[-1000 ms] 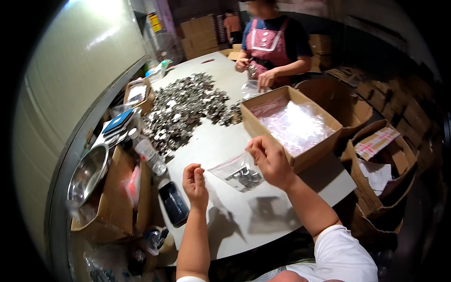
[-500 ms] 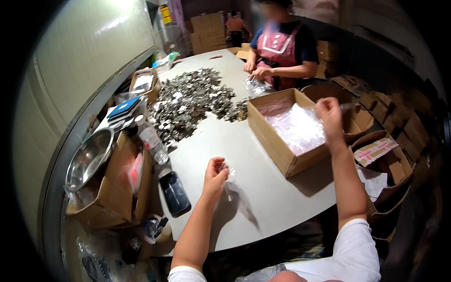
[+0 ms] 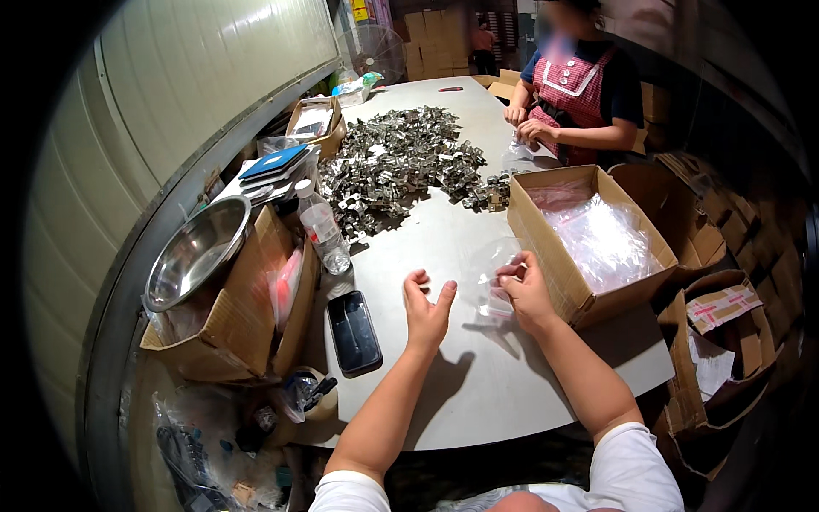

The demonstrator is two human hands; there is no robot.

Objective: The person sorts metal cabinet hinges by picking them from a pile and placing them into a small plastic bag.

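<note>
Above the white table, my right hand [image 3: 529,294] pinches a clear plastic bag [image 3: 491,282] that hangs to the left of its fingers. My left hand [image 3: 428,311] is raised beside the bag, thumb and fingers apart, with nothing visible in it. Just right of my right hand stands a cardboard box [image 3: 550,264] filled with clear plastic bags [image 3: 601,239]. Beyond both hands lies a large heap of small shiny metal parts [image 3: 401,166].
A black phone-like tray [image 3: 354,333] and a plastic bottle [image 3: 324,226] are left of my left hand. Farther left, a steel bowl [image 3: 198,252] rests on a cardboard box [image 3: 222,341]. Across the table a person in a checked apron [image 3: 580,85] handles a clear bag. Open cartons [image 3: 721,358] stand at right.
My right hand has come from above the bag box to the table's middle with a clear bag. My left hand has opened; the bag it held is gone from it. The view has shifted left.
</note>
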